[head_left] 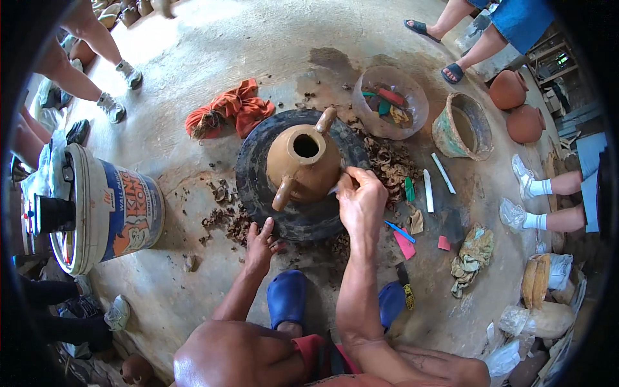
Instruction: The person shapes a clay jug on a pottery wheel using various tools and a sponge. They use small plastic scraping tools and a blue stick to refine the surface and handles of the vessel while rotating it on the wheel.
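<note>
A brown clay pot (282, 155) with a round dark mouth and two stubby tube-like projections stands upright on a dark turning wheel (253, 187). My right hand (364, 198) is closed in a pinch at the pot's right side. A sliver of something pale shows at its fingertips, too small to name. My left hand (260, 246) is at the wheel's near left edge, fingers apart and holding nothing; whether it touches the rim I cannot tell. Curled clay shavings (390, 161) lie around the wheel, thickest on its right.
Beyond the wheel are an orange cloth (238, 109) and a clear basin (419, 122) of coloured pieces. A crusted bucket (445, 132), white strips (429, 191), a pink piece (404, 244) and a yellow-black knife (406, 287) lie rightward. A paint bucket (138, 206) stands left. Several people stand around.
</note>
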### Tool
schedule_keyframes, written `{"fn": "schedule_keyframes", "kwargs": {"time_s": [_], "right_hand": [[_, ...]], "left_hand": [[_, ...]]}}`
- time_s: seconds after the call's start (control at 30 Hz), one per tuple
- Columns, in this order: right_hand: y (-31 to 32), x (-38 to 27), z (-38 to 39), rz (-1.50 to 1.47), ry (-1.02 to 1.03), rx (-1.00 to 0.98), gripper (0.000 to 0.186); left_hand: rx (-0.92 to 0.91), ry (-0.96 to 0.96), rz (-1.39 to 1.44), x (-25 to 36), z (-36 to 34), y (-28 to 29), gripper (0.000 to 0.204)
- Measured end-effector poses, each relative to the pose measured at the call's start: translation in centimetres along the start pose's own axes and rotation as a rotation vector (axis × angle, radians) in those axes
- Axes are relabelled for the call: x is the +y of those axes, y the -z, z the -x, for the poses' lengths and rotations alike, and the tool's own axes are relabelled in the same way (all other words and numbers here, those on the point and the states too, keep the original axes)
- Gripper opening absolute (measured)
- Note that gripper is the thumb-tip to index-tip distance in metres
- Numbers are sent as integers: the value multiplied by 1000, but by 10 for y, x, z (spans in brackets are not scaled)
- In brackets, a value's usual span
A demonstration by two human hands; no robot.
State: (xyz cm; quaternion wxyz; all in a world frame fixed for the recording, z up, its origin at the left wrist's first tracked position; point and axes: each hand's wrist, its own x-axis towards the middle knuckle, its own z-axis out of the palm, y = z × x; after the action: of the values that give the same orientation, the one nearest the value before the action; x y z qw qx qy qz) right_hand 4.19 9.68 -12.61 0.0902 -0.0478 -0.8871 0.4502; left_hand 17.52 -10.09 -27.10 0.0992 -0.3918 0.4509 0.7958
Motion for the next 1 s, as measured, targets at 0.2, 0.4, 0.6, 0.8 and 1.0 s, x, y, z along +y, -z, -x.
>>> {"fn": "schedule_keyframes", "kwargs": {"time_s": [0.2,0.4,0.6,0.8,1.0], "right_hand": [[-10,-44,2,-207,41,63,17],[-13,-63,4,-871,-285,75,17],[5,-19,-5,-733,-107,249,19],[3,5,-19,-45,806,295,22],[1,23,-18,74,1092,66,37]], "left_hand": [[-5,37,23,-8,11,-16,73],[-52,66,8,-19,16,-25,60],[-97,137,27,-23,20,-25,74],[14,45,38,-7,16,-17,58],[32,11,16,1,12,-7,43]]}}
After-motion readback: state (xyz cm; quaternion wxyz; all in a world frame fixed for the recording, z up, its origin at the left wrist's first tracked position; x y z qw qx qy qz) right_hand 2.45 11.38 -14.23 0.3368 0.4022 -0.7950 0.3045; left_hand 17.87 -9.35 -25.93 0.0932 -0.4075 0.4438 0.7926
